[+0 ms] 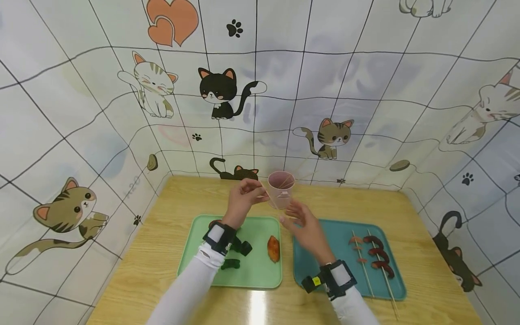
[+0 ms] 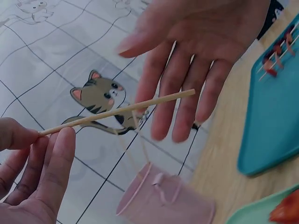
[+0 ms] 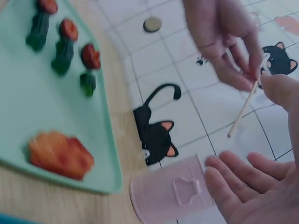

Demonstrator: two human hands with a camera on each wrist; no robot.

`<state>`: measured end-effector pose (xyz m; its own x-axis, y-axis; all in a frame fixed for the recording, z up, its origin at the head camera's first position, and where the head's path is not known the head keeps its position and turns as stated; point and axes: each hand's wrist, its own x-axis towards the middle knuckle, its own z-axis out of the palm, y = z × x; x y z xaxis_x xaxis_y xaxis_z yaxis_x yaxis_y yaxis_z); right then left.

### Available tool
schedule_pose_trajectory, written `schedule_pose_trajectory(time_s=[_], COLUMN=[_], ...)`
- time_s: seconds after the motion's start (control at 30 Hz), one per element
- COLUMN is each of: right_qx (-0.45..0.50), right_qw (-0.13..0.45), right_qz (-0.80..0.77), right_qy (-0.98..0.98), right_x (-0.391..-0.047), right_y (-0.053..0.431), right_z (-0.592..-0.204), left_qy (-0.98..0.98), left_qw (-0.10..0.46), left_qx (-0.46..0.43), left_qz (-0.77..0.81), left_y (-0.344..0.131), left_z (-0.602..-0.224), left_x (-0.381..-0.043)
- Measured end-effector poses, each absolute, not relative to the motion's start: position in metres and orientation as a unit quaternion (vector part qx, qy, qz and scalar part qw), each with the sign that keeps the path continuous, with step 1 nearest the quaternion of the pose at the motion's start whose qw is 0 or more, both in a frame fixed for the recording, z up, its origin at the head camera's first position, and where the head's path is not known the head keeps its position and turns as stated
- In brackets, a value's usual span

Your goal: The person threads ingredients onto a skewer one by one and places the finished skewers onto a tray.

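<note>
My left hand (image 1: 243,201) pinches a thin wooden skewer (image 2: 126,110) between thumb and fingers, near one end. Nothing is threaded on the part that shows. Fingers spread and palm bare, my right hand (image 1: 306,230) is held close to the skewer's free end; in the left wrist view the skewer overlaps its fingers. Just beyond both hands stands a pink cup (image 1: 280,197) with a small raised handle shape on its side. A few more thin sticks lean out of its mouth.
A green tray (image 1: 260,280) under my left forearm bears a glazed orange-brown food piece (image 1: 273,249), dark green pieces (image 1: 230,264) and red slices (image 3: 91,57). On the teal tray (image 1: 337,232) at right lie two loaded skewers (image 1: 383,275), one overhanging the front edge. A cat-patterned wall (image 1: 276,113) rises behind.
</note>
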<state>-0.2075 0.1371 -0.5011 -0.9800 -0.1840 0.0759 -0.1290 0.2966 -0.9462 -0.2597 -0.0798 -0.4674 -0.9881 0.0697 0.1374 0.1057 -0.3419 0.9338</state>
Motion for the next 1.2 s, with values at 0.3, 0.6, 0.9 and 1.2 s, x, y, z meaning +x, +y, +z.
schedule_pose_trajectory(time_s=[0.3, 0.6, 0.9, 1.2], right_qx=[-0.112, -0.129, -0.112, -0.057], right_qw=[0.09, 0.137, 0.125, 0.136], right_qz=[-0.602, -0.616, -0.594, -0.629], right_qy=[0.785, 0.765, 0.787, 0.764], right_x=[-0.175, -0.158, -0.149, -0.149], right_y=[0.129, 0.127, 0.125, 0.129], right_z=[-0.508, -0.51, -0.516, -0.514], left_qy=[-0.567, -0.566, -0.565, -0.602], left_qw=[-0.015, -0.035, -0.057, -0.089], left_qx=[-0.072, -0.082, -0.065, -0.057], left_qz=[-0.82, -0.82, -0.821, -0.791], left_y=[-0.073, -0.069, -0.067, -0.071], left_z=[-0.484, -0.504, -0.516, -0.524], left_x=[-0.211, -0.191, -0.182, -0.188])
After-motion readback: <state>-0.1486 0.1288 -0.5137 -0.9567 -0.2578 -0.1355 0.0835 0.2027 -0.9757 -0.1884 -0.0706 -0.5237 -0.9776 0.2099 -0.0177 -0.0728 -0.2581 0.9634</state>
